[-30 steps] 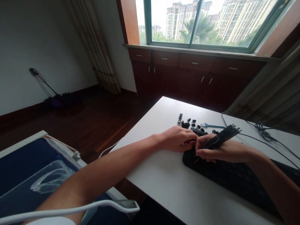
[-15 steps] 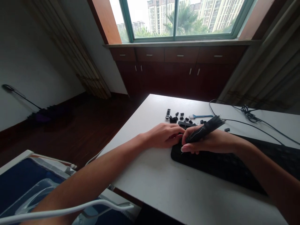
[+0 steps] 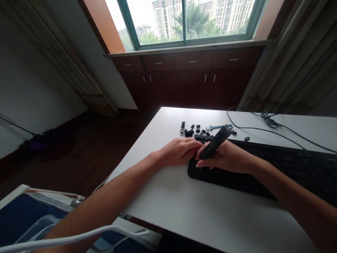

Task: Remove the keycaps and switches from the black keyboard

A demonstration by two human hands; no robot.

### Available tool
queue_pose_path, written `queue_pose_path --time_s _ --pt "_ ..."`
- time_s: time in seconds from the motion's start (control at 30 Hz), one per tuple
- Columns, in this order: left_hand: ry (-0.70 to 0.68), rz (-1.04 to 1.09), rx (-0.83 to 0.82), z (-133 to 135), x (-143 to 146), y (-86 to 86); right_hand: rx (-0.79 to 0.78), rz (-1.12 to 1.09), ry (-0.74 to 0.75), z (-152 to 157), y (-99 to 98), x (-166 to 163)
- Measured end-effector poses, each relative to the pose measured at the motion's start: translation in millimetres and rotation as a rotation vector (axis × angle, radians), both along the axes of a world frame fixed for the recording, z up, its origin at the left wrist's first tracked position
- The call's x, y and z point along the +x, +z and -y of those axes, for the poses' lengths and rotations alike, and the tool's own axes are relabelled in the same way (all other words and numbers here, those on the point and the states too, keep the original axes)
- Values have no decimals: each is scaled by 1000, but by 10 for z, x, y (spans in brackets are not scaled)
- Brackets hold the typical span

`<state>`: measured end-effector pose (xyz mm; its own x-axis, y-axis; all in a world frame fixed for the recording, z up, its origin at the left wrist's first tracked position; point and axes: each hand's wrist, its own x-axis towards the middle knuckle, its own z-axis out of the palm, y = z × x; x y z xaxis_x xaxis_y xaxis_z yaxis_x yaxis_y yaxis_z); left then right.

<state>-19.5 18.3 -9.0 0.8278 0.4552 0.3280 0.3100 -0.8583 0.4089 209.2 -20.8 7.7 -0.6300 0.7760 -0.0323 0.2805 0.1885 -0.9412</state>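
Looks like mid-job on pulling keycaps off the black keyboard (image 3: 263,175), working at the far-left corner of it, right by the near-left part of the white table (image 3: 184,203). Got the right hand (image 3: 223,157) clamped tight round a long black puller tool (image 3: 216,142), held slanted, top end poking up and away, wire end pointing down at the corner keys, thumb and fingers wrapped all the way round. Got the left hand (image 3: 179,151) lying knuckles-up just beside it, fingers curled in and touching the right hand's fingertips at the kbd edge. Can't tell re: pinching a cap vs just bracing the board, fingertips hidden. Further back, a scatter of loose keycaps (image 3: 189,133) already off, plus a small blue brush (image 3: 218,127) next to them, one stray black bit (image 3: 246,139) by the top edge of the kbd, and a black cable (image 3: 263,129) looping off to the right. So imo somewhere early-to-mid: a handful of caps out, most of the board dark and hard to read. Next move prob calls for seating the wire loops square under a cap's edges, then a straight lift, no twisting, w/ the left hand pressing the board flat to stop it hopping. Worth watching for a cap pinging off the table edge, being so near it.
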Motion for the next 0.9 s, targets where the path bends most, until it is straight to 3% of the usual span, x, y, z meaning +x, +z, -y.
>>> queue_pose_path --time_s 0.1,0.2,0.27,0.4,0.67,0.77,0.9 --pt "-1 -9 21 0 2 6 79 36 -56 79 12 15" --pt "0 -16 49 -4 5 -11 317 162 -142 190 31 21" --pt "8 -17 67 -5 7 -24 375 188 -170 249 24 15" --pt "14 -29 90 -1 9 -28 333 168 -227 291 -34 -7" --pt "8 -34 121 11 11 -30 71 -3 -298 294 -118 -31" --pt "-1 -32 125 5 6 -36 112 -1 -312 309 -121 -47" --pt "-50 94 89 -11 -27 21 308 34 -269 317 -109 -58"
